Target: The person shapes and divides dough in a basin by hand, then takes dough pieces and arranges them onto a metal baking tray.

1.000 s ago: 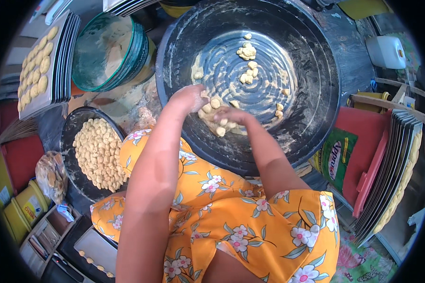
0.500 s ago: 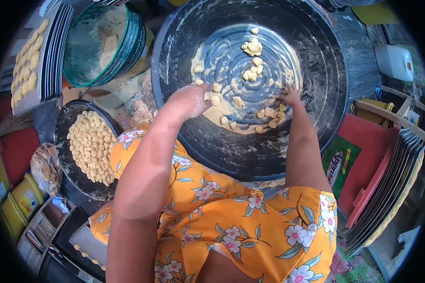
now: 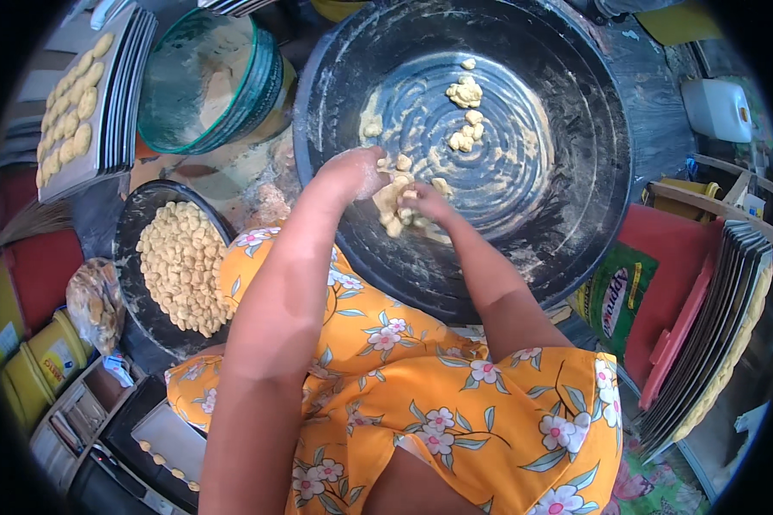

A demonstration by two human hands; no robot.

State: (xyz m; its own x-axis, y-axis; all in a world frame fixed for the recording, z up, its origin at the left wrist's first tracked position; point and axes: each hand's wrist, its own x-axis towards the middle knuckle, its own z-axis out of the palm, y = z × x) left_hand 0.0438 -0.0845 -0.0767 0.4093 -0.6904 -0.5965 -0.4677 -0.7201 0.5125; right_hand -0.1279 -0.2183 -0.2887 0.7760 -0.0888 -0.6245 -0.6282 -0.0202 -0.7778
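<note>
gathering up in the big black tub [image 3: 580, 163]

from the head view: some soft dough lumps [image 3: 390, 202] lie at about eight o'clock in the tub, between the two hands. the left hand [image 3: 356, 174] is bent beside them, toward nine o'clock, and i can't tell if its fingers hold any. the right hand [image 3: 427, 206] is at seven o'clock, fingers curled by the lumps, too blurry to tell if they grip. two yellow clumps [image 3: 465, 92] sit apart, at twelve o'clock and near the middle. at nine o'clock in the whole view, a black bowl [image 3: 135, 309] holds a big heap of lumps.

this looks like the gathering step. i think the next move needs both hands cupped close so nothing rolls off.

half a second ago, the right hand was between three and four o'clock. now it is by the left hand, and the lumps near five o'clock are gone from there.
</note>
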